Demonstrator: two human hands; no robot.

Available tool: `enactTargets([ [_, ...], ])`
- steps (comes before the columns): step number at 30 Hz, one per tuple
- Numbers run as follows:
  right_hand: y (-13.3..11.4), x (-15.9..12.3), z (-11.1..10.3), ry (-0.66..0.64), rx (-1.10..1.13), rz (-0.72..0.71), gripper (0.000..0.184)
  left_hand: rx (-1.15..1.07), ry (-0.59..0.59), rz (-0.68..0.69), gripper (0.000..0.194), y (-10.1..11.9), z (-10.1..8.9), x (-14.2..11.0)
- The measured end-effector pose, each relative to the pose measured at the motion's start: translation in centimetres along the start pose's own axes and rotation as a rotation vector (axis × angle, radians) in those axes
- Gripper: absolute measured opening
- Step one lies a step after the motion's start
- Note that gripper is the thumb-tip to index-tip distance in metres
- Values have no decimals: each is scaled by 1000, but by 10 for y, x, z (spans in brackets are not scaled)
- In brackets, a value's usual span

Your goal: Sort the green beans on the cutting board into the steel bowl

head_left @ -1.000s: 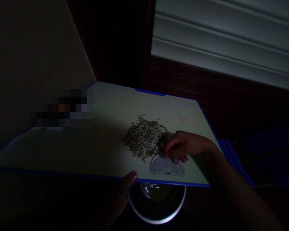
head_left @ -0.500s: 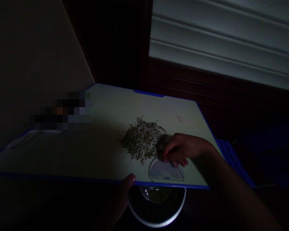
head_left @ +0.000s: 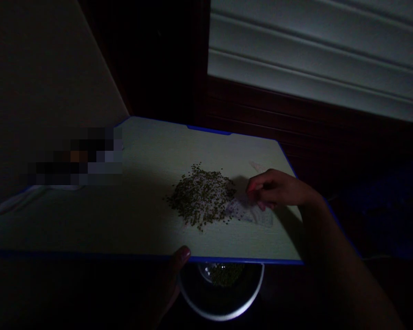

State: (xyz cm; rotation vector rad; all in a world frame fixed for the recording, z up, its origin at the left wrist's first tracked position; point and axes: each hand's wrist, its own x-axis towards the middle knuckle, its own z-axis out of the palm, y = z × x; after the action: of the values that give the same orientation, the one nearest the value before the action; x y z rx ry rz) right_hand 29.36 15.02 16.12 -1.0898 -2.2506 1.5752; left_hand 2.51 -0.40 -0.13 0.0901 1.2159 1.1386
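Observation:
A loose pile of small green and whitish grains (head_left: 201,195) lies on the pale tabletop (head_left: 141,229) with blue edging. At the pile's right side, a clear plastic protractor (head_left: 261,217) is blurred and tilted, its left part among the grains. My right hand (head_left: 278,189) is closed on its upper edge, fingers curled and partly hiding it. My left hand (head_left: 175,270) grips the near edge of the tabletop, thumb on top and the other fingers mostly in the dark below. Beneath that edge, a round bowl (head_left: 223,316) with a bright rim has green grains inside.
Beyond the protractor, a faint triangular transparent piece (head_left: 256,166) lies flat. A pixelated patch covers the tabletop's far left, with a whitish strip (head_left: 20,199) beside it. Dark wooden panelling (head_left: 241,107) and a pale slatted panel (head_left: 296,55) stand behind.
My right hand has moved right and away from me, and the protractor has turned and shifted with it, away from the near edge. My left hand stays at the edge.

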Motion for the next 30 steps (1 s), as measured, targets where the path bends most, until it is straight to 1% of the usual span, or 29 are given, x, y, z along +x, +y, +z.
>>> enactTargets([
  [1,0,-4,-7,104,2,-44,14,4,-19,-9,14,0,0,0],
  [3,2,-11,-18,234,-5,-85,20,-16,-46,-38,14,0,0,0],
  [4,4,-13,-22,267,-7,-86,22,-33,-41,-48,15,0,0,0],
  [6,8,-16,-27,282,-19,-54,21,-48,-14,-71,19,1,0,-1],
  [9,15,-17,-31,263,-55,14,27,-44,4,-90,29,2,0,-1],
  [11,17,-17,-33,242,-79,37,25,-50,30,-95,31,2,0,-1],
  [13,18,-17,-34,221,-102,53,22,-70,22,-98,32,1,1,-1],
  [16,16,-17,-33,150,-138,96,20,-82,-8,-120,24,1,1,-2],
  [19,14,-16,-30,40,-157,156,19,-74,8,-115,15,1,1,-2],
  [21,14,-16,-27,-2,-151,181,19,-59,18,-125,15,1,-2,-1],
  [26,15,-16,-28,-10,-140,232,20,-55,132,-141,25,-3,-8,7],
  [30,19,-20,-34,23,-155,255,22,-88,132,-120,30,-7,-11,11],
])
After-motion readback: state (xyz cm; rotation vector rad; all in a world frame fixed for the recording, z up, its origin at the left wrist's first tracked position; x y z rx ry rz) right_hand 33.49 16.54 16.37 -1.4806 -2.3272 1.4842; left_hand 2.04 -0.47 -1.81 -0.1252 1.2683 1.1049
